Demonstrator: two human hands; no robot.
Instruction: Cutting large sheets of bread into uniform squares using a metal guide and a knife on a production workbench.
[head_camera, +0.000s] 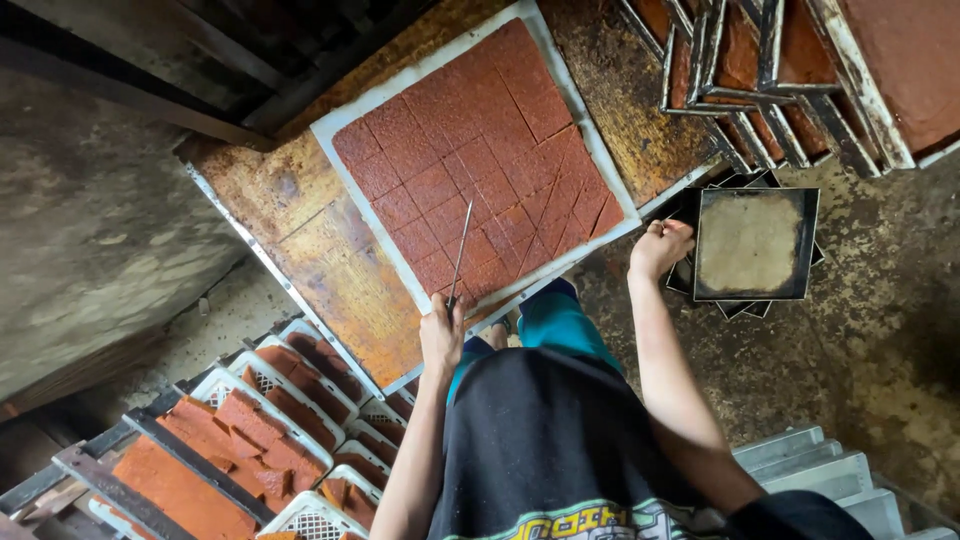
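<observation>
Both hands are up at the near edge of the work table: left hand (441, 335) is wrapped tight round the handle of a long thin knife (459, 252), blade laid flat & pointing away across the slab, tip reaching into the cut squares; right hand (659, 247) is curled shut on the near right corner of the white tray (340, 118), fingers hooked over its rim. Tray sits skewed on the table, holding a reddish-brown slab (470, 150) already scored into a grid of squares, w/ diagonal cuts making triangles in the part nearest the right hand. Table top (310, 230) is a worn, stained brownish sheet w/ a pale metal edge, tray covering most of its middle. Just beyond the right hand, low on the floor, a stack of dark square pans (755, 243) sits fanned out, top one empty w/ a pale dusty bottom. Further back on the right, a row of metal-framed trays (790, 70) stands leaning on edge, same reddish stuff in them. On the left side, below the table, white plastic crates (300, 400) hold loose cut pieces of the slab, some orange-red, some darker, w/ a dark metal bar crossing over them. Person wears a black top & teal trousers; grey steps (820, 470) show at the lower right, floor (870, 340) around is rough & grimy
</observation>
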